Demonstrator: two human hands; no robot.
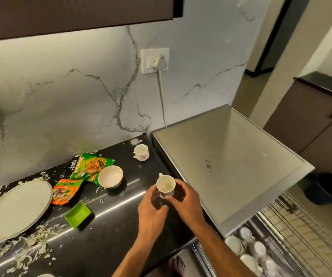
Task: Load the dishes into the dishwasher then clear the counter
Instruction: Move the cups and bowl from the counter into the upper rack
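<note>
Hands: my right hand [183,198] grips a white cup [166,185]; my left hand [153,206] curls beside it, contact unclear.
Cup: held just above the bench [121,226], beside the dishwasher [231,156].
Done: cups already stand in the pulled-out rack [249,248].
Left: second cup [141,152], bowl [110,176], plate [17,206], green container [77,214], snack packets [89,166], scattered scraps.

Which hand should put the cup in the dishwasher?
Probably the right hand. It grips the cup and sits nearer the dishwasher rack, pulled out at the lower right. The left hand only touches the cup's other side, farther away.
</note>
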